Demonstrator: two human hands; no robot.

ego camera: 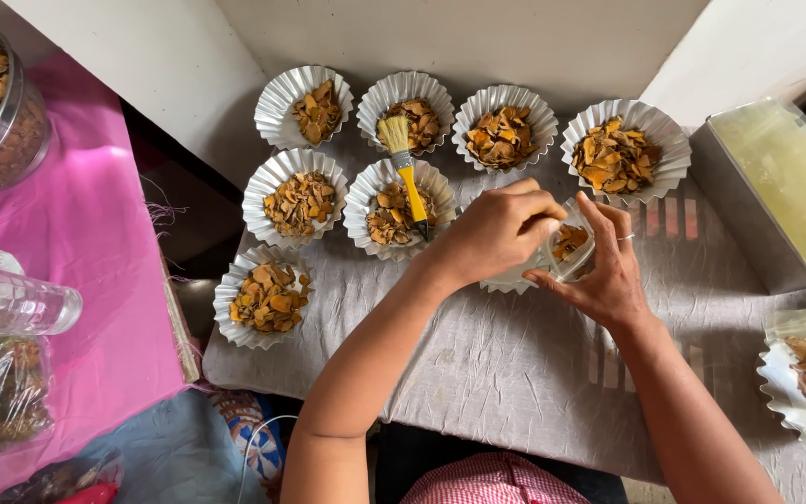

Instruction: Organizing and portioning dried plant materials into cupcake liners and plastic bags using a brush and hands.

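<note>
**Both hands closed on the small clear cup**

Working over the grey cloth (515,373) — left hand (496,231) curled down from above, fingers pinched together on the rim of a small clear cup (571,247). Right hand (608,271) cupped against the cup's right side, fingers bent round it, ring showing. Orange-brown chips visible inside the cup. Cup sits just right of the fluted foil tray (398,196) with the yellow-handled brush (406,177) lying across it, brush's long axis running away from the body, bristles at the far end. Between cup and cloth, another foil tray (506,280), mostly hidden. Left hand nearer the brush; right hand nearer the metal tin (748,224), well apart to the cup's right.
</note>
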